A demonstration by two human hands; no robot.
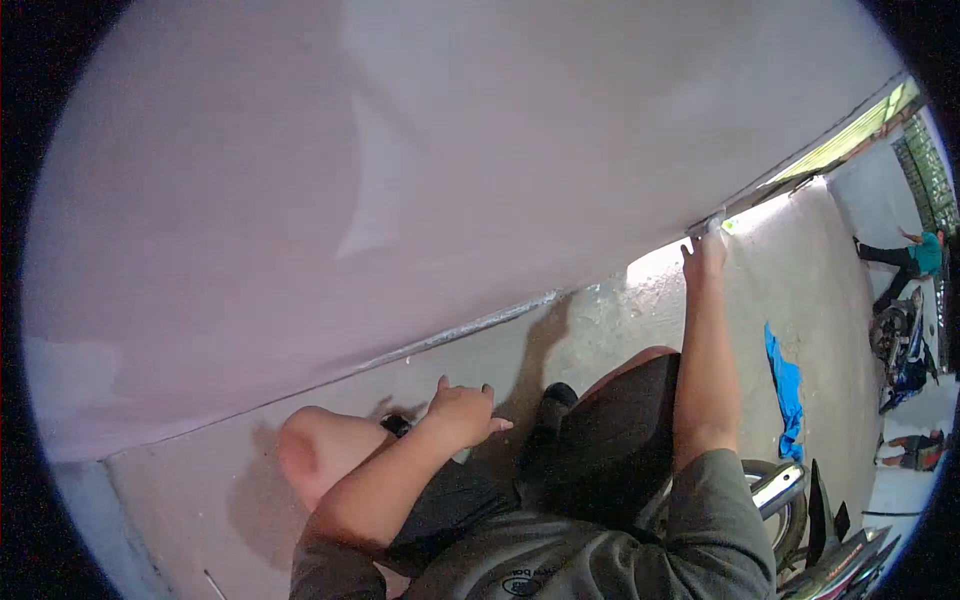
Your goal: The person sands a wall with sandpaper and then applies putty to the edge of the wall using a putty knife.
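My right hand (706, 252) reaches forward to the lower edge of the large pale wall (400, 180). Its fingers close around a small greyish flat-edged thing (712, 222) pressed at that edge; glare and blur hide what kind it is. Above my lap, my left hand (463, 415) hovers with its fingers apart and nothing visible in it. Smoother, lighter patches (370, 190) show on the wall's surface. Wet-looking, bright spots (655, 268) mark the floor beside the wall's base. My knees are bent close to the wall.
A blue cloth (785, 390) lies on the concrete floor (640, 320) to my right. Behind it stand parked motorbikes (900, 350), one close to my right elbow (830, 540). Another person in a teal top (928, 255) is at the far right. Light enters through a gap (850, 140).
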